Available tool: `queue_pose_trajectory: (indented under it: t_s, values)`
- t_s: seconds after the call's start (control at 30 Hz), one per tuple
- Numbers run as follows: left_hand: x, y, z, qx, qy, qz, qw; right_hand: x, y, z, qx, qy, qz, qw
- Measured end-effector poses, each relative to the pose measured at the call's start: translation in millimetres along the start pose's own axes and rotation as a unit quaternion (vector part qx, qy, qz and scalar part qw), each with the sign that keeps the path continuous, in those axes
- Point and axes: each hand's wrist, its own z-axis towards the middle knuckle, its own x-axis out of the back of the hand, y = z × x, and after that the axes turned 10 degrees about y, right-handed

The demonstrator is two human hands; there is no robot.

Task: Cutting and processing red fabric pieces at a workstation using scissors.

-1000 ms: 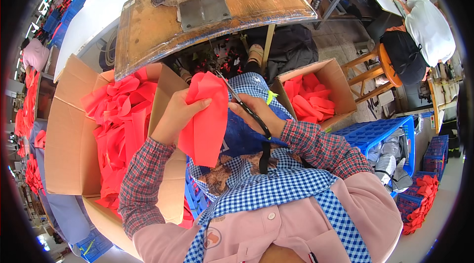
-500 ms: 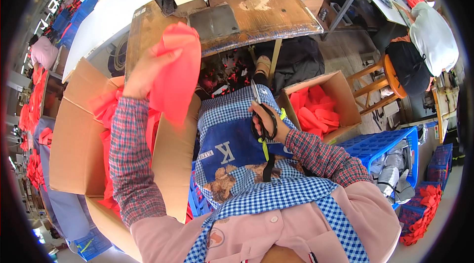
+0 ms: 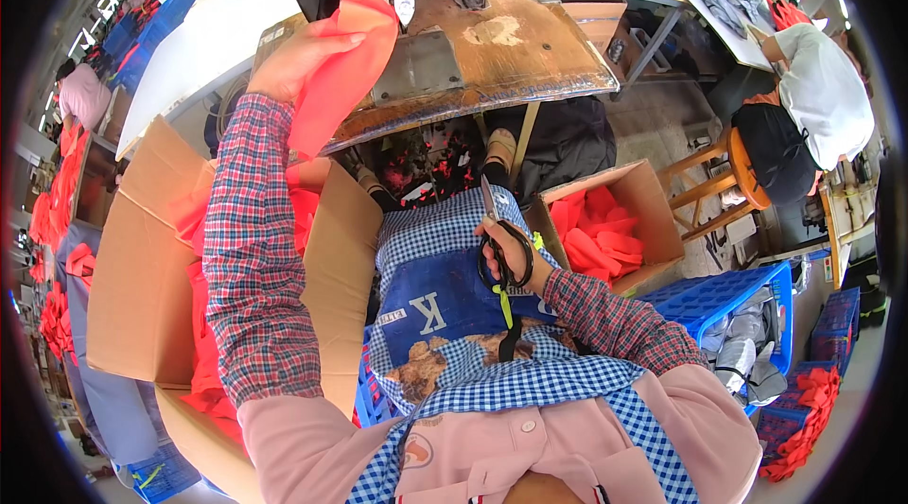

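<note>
The left hand point(image 3: 295, 67) pinches a red cloth point(image 3: 348, 74) that hides part of its grip; contact with the table point(image 3: 539, 43) beyond is unclear. The right hand point(image 3: 511, 253) grips scissors point(image 3: 489, 201), partly covering them; below the left, a sleeve point(image 3: 255, 249) hides part of a box point(image 3: 142, 305).

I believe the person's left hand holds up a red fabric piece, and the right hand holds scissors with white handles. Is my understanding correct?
Not entirely: the handles are black, not white, as the head view shows. The person's left hand holds up a red fabric piece, and the right hand holds scissors.
</note>
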Motion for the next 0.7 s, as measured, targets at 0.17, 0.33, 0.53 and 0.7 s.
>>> queue_pose_trajectory:
  t_s: [0.17,0.33,0.53,0.7]
  values:
    - [-1,1,0,-0.002,-0.022,-0.012,1.000,2,2,1,-0.001,0.000,0.001,1.000]
    - [0,1,-1,-0.002,-0.029,-0.005,1.000,0,0,0,-0.001,0.000,-0.005,1.000]
    - [0,3,-5,0.003,-0.034,-0.005,0.999,0,1,0,-0.005,0.005,-0.008,1.000]
    - [-4,5,-14,0.000,-0.041,-0.025,0.999,-2,2,1,0.002,0.001,-0.004,1.000]
